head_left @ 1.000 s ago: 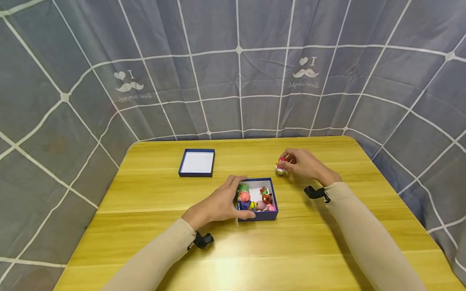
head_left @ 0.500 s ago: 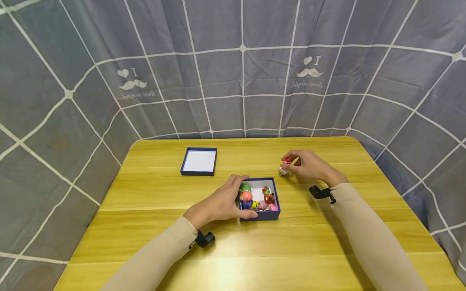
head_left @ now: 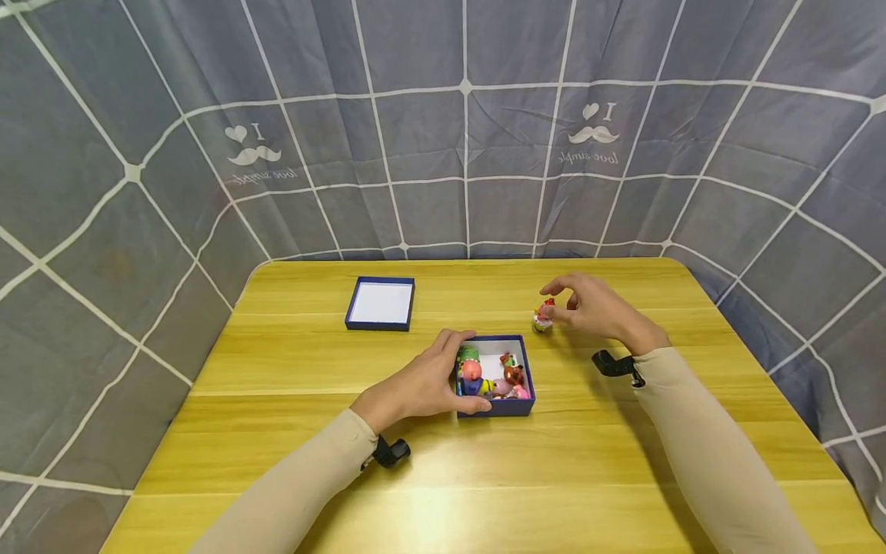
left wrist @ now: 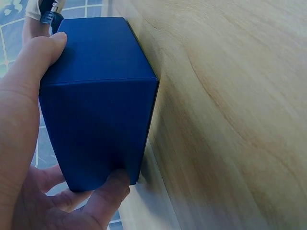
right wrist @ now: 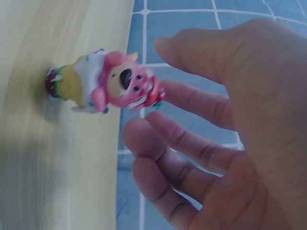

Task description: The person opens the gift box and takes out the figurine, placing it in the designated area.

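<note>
My left hand (head_left: 415,386) grips the dark blue open box (head_left: 511,408), thumb on its near wall and fingers along its left side. In the left wrist view, the fingers press the box's blue outer wall (left wrist: 98,120). Several small toy figures (head_left: 471,372) lie in the box, mostly along its left, front and right sides. Right of the box, a pink bear figurine (right wrist: 120,84) with a white and yellow body stands upright on the table. Around its head my right hand (head_left: 594,309) has thumb and fingers spread, not closed on it.
A shallow blue box lid (head_left: 379,303) with a white inside lies upturned at the back left of the wooden table (head_left: 443,477). Behind the table hangs a grey checked curtain (head_left: 429,146). Each wrist carries a black camera mount (head_left: 391,452).
My right hand's thumb and fingers have parted from the bear figurine, which stands on the table. The left hand stays on the box. The head view has shifted slightly.
</note>
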The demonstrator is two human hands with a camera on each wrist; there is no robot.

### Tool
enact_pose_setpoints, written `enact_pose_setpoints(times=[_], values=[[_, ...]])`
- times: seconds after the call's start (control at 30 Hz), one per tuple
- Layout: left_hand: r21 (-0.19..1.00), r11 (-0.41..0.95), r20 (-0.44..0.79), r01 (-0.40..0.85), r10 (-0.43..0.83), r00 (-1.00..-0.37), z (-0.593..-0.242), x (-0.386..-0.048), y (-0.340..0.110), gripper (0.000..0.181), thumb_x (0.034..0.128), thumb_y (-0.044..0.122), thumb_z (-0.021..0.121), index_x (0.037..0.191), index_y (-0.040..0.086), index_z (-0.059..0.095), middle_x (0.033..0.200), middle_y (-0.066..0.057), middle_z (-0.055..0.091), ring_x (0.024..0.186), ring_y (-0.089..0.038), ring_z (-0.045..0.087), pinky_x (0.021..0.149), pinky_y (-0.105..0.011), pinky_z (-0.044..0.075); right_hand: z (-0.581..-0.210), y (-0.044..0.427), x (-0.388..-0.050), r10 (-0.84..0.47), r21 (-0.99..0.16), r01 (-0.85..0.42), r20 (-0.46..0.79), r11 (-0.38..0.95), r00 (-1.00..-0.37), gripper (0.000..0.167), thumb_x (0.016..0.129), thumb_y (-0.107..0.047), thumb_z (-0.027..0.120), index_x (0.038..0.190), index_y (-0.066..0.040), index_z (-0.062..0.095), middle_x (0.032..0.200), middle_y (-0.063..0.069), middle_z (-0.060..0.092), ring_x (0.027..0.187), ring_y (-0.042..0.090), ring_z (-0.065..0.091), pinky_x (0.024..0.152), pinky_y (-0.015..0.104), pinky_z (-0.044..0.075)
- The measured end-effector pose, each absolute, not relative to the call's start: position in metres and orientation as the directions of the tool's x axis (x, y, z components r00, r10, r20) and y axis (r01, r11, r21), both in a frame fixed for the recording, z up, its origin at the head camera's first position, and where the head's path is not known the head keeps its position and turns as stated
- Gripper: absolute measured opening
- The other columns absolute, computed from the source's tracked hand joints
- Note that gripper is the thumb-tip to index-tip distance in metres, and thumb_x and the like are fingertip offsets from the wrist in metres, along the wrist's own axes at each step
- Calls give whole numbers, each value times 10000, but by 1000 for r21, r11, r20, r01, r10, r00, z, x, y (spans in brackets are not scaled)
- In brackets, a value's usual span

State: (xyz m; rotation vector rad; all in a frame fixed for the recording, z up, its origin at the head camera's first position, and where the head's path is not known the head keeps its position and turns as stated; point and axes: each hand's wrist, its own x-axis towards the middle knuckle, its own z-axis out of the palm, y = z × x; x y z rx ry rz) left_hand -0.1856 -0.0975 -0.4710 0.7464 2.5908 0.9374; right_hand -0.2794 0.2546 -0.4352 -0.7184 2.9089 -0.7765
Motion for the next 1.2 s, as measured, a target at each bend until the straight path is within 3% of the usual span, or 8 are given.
enact_pose_setpoints(times=[0.23, 0.47, 0.8, 1.0, 1.2], values=[[658, 656, -93, 369, 558, -825, -473, -186, -98, 1236, 936, 681, 928, 1849, 170, 270, 1713, -136, 464, 1502, -334, 621, 1307, -562, 529, -420, 244, -267, -450, -437, -451, 114, 778, -886, 370, 1104, -265, 841, 1430, -96, 796, 1400, 202, 758, 918, 228, 677, 865, 416, 560], [660, 654, -90, 370, 558, -825, -475, -186, -97, 1238, 942, 680, 922, 1854, 171, 257, 1720, -131, 455, 1493, -330, 630, 1293, -562, 542, -410, 229, -253, -508, -390, -517, 136, 762, -851, 374, 1098, -267, 852, 1423, -89, 800, 1369, 160, 779, 1001, 271, 727, 910, 456, 617], [674, 641, -81, 367, 558, -826, -474, -186, -98, 1246, 936, 669, 934, 1849, 147, 264, 1741, -135, 448, 1481, -325, 634, 1293, -567, 540, -410, 209, -237, -599, -378, -591, 110, 713, -793, 388, 1084, -248, 866, 1430, -89, 790, 1198, 100, 765, 901, 198, 670, 861, 392, 571], [671, 639, -75, 375, 562, -823, -473, -188, -99, 1259, 930, 661, 941, 1853, 143, 259, 1746, -145, 449, 1458, -314, 628, 1287, -568, 541, -410, 196, -226, -641, -406, -614, 83, 677, -763, 384, 1069, -219, 880, 1424, -95, 800, 1305, 121, 795, 947, 204, 708, 889, 405, 624], [676, 626, -66, 388, 577, -814, -475, -188, -100, 1274, 920, 650, 957, 1852, 120, 267, 1713, -144, 474, 1436, -299, 621, 1290, -557, 534, -412, 185, -218, -692, -450, -621, 9, 642, -722, 407, 1072, -224, 869, 1448, -94, 786, 1356, 99, 787, 1058, 242, 746, 1011, 538, 638]])
